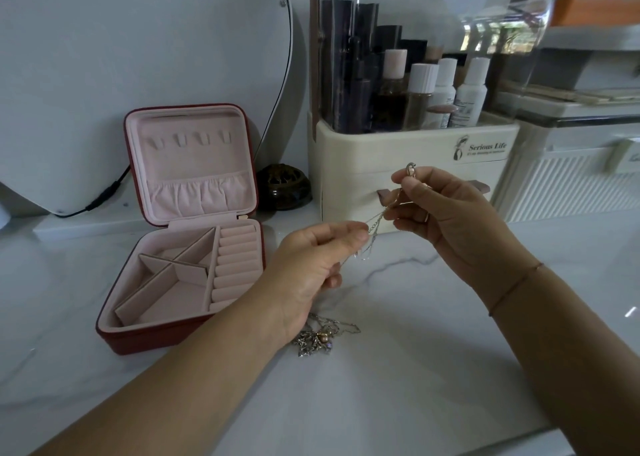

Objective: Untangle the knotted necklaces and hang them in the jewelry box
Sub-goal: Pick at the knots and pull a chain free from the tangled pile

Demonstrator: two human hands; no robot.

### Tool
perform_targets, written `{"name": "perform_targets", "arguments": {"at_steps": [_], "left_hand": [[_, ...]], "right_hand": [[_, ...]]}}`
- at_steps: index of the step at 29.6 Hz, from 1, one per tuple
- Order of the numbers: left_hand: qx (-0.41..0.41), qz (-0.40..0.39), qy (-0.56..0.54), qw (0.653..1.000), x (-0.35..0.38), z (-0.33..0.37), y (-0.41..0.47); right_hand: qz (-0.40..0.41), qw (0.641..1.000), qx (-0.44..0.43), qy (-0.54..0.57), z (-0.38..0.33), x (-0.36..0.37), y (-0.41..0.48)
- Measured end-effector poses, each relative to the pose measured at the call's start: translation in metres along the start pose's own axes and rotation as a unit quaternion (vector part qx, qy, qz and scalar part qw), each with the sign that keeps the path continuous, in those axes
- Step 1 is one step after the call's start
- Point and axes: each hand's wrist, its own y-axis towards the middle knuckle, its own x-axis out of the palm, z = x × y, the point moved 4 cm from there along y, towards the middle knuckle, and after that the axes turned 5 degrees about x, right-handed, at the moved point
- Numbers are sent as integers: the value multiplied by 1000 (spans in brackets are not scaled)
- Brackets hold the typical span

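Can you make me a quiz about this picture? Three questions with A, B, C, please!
1. Where is the jewelry box?
A left of the left hand
B far over on the right
C in someone's lap

2. How many hooks are in its lid?
A two
B four
C six

3. What is the left hand doing?
A pinching a chain
B lying flat
C reaching into the box

Answers:
1 A, the open box sits left of that hand.
2 B, four little pink hooks show in a row.
3 A, its thumb and finger squeeze the chain, which runs to the right hand.
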Motion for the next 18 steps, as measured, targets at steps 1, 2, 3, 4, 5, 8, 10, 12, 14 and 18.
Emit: {"name": "perform_targets", "arguments": {"at_steps": [1,2,3,4,5,8,10,12,14,18], "left_hand": [[-2,-5,2,1000,1,0,-1],[-4,-7,4,1000,1,-1,-1],[-8,-10,5,1000,1,-1,-2],[-9,-14,5,1000,1,0,-2],[-8,-22,5,1000,2,0,-2],[-1,-48,-4,999,4,2,-2],[5,-50,-16,999,4,2,-2],[8,-28,-44,999,1,2,1],[6,0,-87,996,-3,1,4],[10,23,-138,990,-8,3,8]], "right_hand": [[-1,1000,-2,-1,0,0,0],[-2,1000,-2,-2,0,1,0],[-5,1000,-2,-2,1,2,0],[-10,1000,-1,-2,1,3,0],[-15,1000,0,-4,1,4,-1],[-31,999,11,-6,0,9,-3],[-30,999,17,-11,1,9,-4],[-19,999,19,-35,1,7,-3],[-11,998,19,-60,2,5,-2],[3,994,8,-113,4,4,-1]]}}
